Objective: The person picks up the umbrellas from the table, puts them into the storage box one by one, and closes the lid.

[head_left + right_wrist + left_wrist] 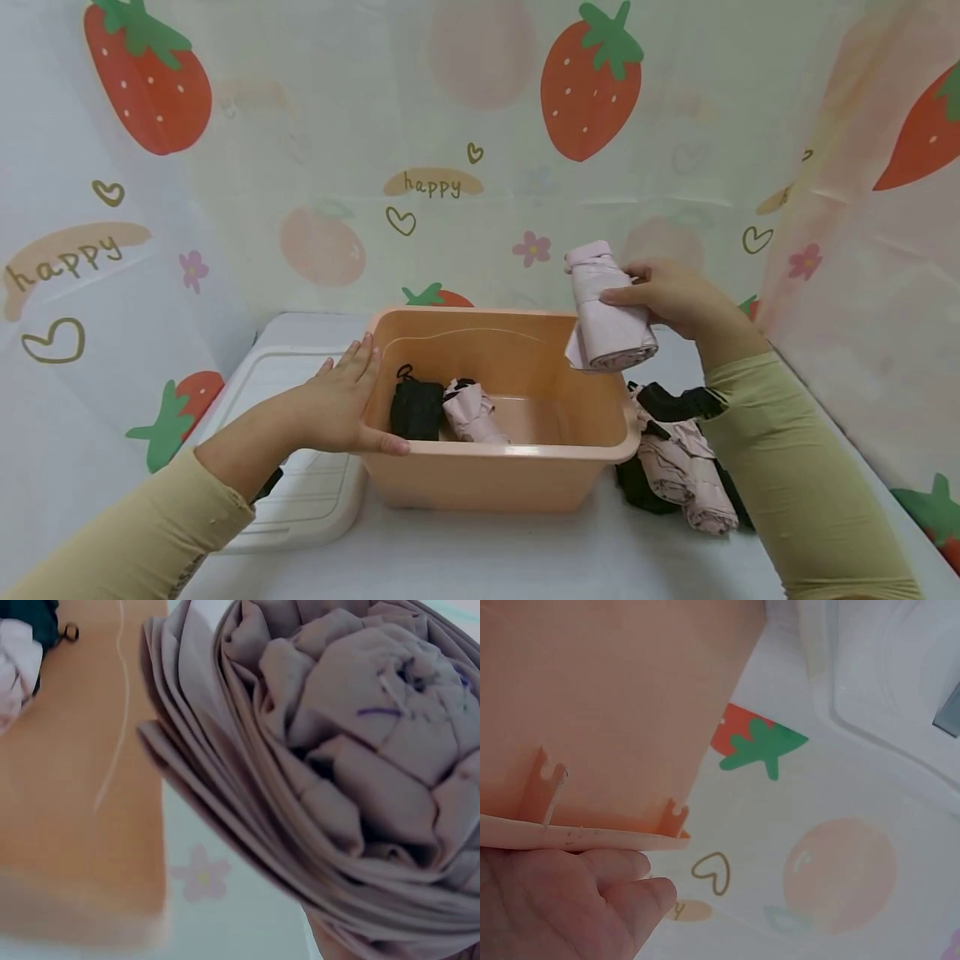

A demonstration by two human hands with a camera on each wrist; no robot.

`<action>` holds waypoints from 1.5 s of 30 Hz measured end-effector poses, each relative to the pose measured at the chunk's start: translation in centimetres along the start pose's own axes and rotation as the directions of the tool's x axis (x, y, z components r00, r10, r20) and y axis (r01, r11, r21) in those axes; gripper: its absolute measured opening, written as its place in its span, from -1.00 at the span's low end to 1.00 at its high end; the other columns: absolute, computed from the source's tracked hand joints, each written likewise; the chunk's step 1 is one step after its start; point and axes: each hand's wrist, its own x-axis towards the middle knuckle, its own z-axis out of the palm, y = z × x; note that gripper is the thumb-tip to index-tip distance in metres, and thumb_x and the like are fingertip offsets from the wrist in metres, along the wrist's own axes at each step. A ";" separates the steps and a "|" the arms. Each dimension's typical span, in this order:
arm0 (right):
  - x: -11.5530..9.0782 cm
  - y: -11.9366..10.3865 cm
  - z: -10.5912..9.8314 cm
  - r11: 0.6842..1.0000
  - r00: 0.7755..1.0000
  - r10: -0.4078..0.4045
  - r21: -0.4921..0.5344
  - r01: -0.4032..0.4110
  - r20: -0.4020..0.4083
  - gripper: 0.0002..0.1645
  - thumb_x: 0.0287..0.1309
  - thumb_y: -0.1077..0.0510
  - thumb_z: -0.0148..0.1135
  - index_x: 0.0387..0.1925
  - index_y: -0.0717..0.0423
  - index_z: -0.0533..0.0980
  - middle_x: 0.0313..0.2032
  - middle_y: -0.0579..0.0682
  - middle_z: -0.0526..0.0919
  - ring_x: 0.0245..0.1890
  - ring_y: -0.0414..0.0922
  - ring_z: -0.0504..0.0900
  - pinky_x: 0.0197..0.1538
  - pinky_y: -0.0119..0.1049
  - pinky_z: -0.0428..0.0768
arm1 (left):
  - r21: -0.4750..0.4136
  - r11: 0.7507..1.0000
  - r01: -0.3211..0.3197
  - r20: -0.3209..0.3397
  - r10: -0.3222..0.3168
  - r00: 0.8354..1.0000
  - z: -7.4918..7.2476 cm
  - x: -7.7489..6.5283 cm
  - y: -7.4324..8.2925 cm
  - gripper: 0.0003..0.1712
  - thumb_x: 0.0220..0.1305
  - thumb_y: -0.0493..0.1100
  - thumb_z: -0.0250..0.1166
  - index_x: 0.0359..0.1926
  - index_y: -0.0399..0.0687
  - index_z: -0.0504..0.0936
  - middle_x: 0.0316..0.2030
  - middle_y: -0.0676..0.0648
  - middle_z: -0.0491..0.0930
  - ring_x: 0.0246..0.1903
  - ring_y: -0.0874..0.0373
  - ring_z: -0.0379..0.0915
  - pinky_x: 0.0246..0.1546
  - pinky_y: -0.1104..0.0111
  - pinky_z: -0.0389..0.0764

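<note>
**Pink roll [609,310] held up by the far right corner of the orange tub [480,483]**

From where I stand, the right hand [671,293] grips the roll from its right side, thumb across the near face, fingers partly hidden behind. The roll lies to the left of that hand, its long axis steep and leaning a little, with the coiled end lowest and facing the person. I'd say the next move turns on this: the tub's inside is left of the roll and below it, with the right wall close under the coiled end. The right hand is much the nearer; the left hand [333,408] rests at the opposite end, fingers extended along the rim and thumb over the front edge.

In the tub sit a black pouch [417,410] and a smaller pink bundle [472,414], both toward the left. More bundles [678,471] are heaped outside, on the right.

The right wrist view alone gives the coil's layers, with purple marks [379,712] near its centre, and a strip of pale background between roll and tub. Only the left wrist view catches notched tabs [546,787] beneath the rim.
</note>
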 end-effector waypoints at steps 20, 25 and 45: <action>6.5 -3.7 10.3 0.999 0.992 0.051 -0.021 -0.049 0.113 -0.51 0.07 0.12 0.28 -0.02 0.31 0.42 -0.25 0.14 0.56 -0.43 -0.11 0.61 -0.33 -0.28 0.61 | 0.004 1.000 -0.005 0.009 0.005 1.000 -0.3 -0.1 0.2 0.59 -0.37 0.74 -0.05 0.36 -0.44 -0.22 0.37 -0.37 -0.40 0.35 -0.25 -0.49 0.24 -0.18 -0.22; 7.4 -4.3 12.6 0.996 0.991 0.058 -0.081 -0.048 0.122 -0.51 0.02 0.06 0.33 -0.07 0.25 0.45 -0.29 0.11 0.57 -0.45 -0.11 0.59 -0.38 -0.31 0.60 | 0.004 1.000 -0.009 0.005 0.009 1.000 -0.2 -0.1 0.1 0.59 -0.37 0.74 -0.06 0.36 -0.44 -0.22 0.37 -0.36 -0.40 0.35 -0.25 -0.49 0.24 -0.18 -0.22; 9.2 -6.0 19.1 0.970 0.968 0.087 -0.241 -0.029 0.233 -0.63 -0.01 0.05 0.34 -0.27 0.26 0.52 -0.44 0.02 0.59 -0.52 -0.16 0.59 -0.44 -0.38 0.57 | -0.033 0.999 -0.009 -0.001 0.008 1.000 -0.1 0.0 0.1 0.59 -0.35 0.71 0.00 0.35 -0.44 -0.29 0.37 -0.35 -0.44 0.35 -0.25 -0.50 0.23 -0.19 -0.22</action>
